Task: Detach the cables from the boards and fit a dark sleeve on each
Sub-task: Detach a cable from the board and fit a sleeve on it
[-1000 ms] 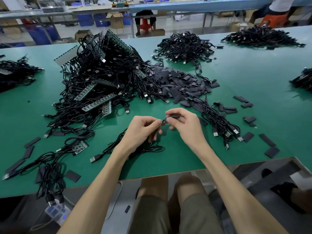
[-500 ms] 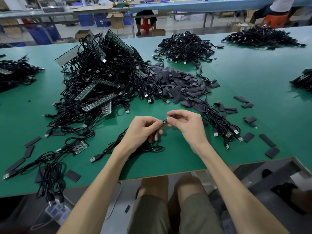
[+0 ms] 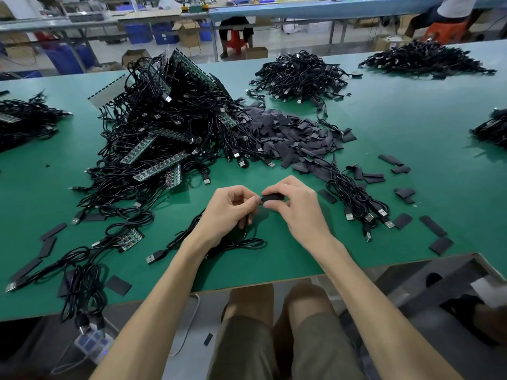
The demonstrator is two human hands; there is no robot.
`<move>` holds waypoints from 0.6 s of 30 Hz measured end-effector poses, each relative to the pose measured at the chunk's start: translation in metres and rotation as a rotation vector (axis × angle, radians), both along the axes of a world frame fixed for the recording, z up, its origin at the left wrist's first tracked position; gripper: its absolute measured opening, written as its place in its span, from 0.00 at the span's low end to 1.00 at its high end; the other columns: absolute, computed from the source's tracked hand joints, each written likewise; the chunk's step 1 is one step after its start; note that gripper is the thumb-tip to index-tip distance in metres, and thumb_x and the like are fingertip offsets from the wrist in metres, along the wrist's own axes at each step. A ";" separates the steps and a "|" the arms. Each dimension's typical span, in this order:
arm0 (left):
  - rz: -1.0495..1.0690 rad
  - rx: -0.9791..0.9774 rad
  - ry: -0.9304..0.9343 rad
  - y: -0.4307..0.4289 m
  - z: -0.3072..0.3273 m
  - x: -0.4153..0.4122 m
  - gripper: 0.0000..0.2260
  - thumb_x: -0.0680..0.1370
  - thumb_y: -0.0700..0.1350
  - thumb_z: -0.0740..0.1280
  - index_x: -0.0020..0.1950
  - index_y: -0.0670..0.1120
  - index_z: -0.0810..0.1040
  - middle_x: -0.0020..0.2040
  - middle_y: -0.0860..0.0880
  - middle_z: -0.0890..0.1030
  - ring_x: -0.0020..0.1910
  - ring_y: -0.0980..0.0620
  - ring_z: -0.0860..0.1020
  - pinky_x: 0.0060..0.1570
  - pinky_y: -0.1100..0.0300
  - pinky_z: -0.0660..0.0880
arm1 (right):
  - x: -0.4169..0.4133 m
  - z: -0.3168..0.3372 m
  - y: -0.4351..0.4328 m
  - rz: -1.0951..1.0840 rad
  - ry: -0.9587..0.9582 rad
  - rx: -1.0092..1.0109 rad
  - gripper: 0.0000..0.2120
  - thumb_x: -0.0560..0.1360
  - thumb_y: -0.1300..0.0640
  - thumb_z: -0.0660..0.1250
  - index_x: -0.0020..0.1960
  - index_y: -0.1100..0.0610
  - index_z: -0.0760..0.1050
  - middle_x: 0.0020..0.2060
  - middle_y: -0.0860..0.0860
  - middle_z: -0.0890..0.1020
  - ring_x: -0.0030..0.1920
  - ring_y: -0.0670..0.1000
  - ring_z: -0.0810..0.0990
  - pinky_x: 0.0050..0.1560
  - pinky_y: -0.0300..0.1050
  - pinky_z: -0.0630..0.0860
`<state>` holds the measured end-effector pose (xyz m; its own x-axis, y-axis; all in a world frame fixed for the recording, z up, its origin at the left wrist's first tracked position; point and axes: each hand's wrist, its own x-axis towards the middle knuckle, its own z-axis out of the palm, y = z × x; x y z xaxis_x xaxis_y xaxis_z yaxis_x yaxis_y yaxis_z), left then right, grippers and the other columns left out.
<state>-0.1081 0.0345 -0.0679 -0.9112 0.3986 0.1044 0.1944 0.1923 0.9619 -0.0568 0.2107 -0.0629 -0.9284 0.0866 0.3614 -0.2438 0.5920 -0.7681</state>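
Across the green worktable (image 3: 411, 138), a tall heap of black USB cables (image 3: 170, 105) tangled with green board strips (image 3: 162, 167) fills the left-centre, a flat pile of dark sleeves (image 3: 296, 135) touches its right flank, and a small bundle of loose cables (image 3: 356, 198) lies just right of the hands. Near the front edge one black cable (image 3: 236, 244) coils under the left wrist, its USB plug (image 3: 155, 256) pointing left, while the left hand (image 3: 227, 212) pinches the cable's other end with curled fingers, the tip itself hidden. Raised above the table, the right hand (image 3: 299, 207) pinches a single dark sleeve (image 3: 273, 198) between thumb and fingers, its left mouth touching the left fingertips.
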 end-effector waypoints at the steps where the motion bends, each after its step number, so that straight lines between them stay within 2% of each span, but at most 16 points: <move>1: -0.003 0.000 0.001 0.000 0.000 0.000 0.07 0.81 0.41 0.70 0.46 0.38 0.82 0.32 0.45 0.80 0.27 0.48 0.73 0.25 0.62 0.69 | 0.001 0.000 -0.001 0.007 0.009 0.049 0.09 0.74 0.64 0.75 0.54 0.58 0.85 0.47 0.48 0.80 0.47 0.45 0.78 0.51 0.38 0.74; 4: -0.021 0.001 0.005 -0.001 -0.001 -0.001 0.07 0.81 0.41 0.70 0.44 0.41 0.81 0.32 0.46 0.80 0.26 0.50 0.73 0.25 0.63 0.69 | 0.002 0.001 -0.002 -0.005 0.033 0.111 0.07 0.75 0.63 0.74 0.53 0.59 0.85 0.47 0.49 0.81 0.51 0.49 0.78 0.55 0.48 0.77; 7: -0.047 -0.010 0.019 -0.002 -0.001 -0.002 0.08 0.81 0.43 0.70 0.42 0.43 0.81 0.32 0.45 0.80 0.26 0.49 0.72 0.25 0.63 0.68 | 0.003 0.002 -0.002 -0.021 0.064 0.115 0.06 0.76 0.64 0.73 0.52 0.60 0.85 0.47 0.51 0.81 0.50 0.52 0.79 0.54 0.52 0.77; 10: -0.060 -0.014 0.019 -0.002 -0.001 -0.002 0.09 0.81 0.43 0.70 0.42 0.44 0.80 0.32 0.45 0.80 0.26 0.49 0.72 0.25 0.63 0.68 | 0.004 0.003 -0.003 -0.016 0.061 0.109 0.05 0.76 0.65 0.73 0.51 0.60 0.85 0.47 0.51 0.81 0.50 0.52 0.79 0.54 0.52 0.77; 15: -0.074 -0.003 0.004 -0.002 0.001 0.000 0.10 0.81 0.43 0.70 0.43 0.38 0.80 0.31 0.48 0.81 0.25 0.53 0.73 0.26 0.65 0.70 | 0.006 0.004 -0.005 0.006 0.075 0.161 0.05 0.76 0.65 0.72 0.51 0.60 0.84 0.47 0.50 0.80 0.49 0.50 0.78 0.53 0.48 0.76; 18: -0.047 0.049 -0.020 0.000 0.002 0.001 0.11 0.80 0.42 0.71 0.45 0.34 0.81 0.32 0.45 0.82 0.26 0.53 0.75 0.27 0.65 0.72 | 0.007 0.004 -0.006 -0.023 0.096 0.177 0.06 0.77 0.64 0.72 0.53 0.61 0.84 0.47 0.51 0.80 0.50 0.51 0.78 0.52 0.47 0.76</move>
<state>-0.1069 0.0349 -0.0658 -0.8936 0.4360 0.1070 0.1829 0.1358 0.9737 -0.0498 0.2045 -0.0586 -0.8876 0.0345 0.4593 -0.2955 0.7224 -0.6252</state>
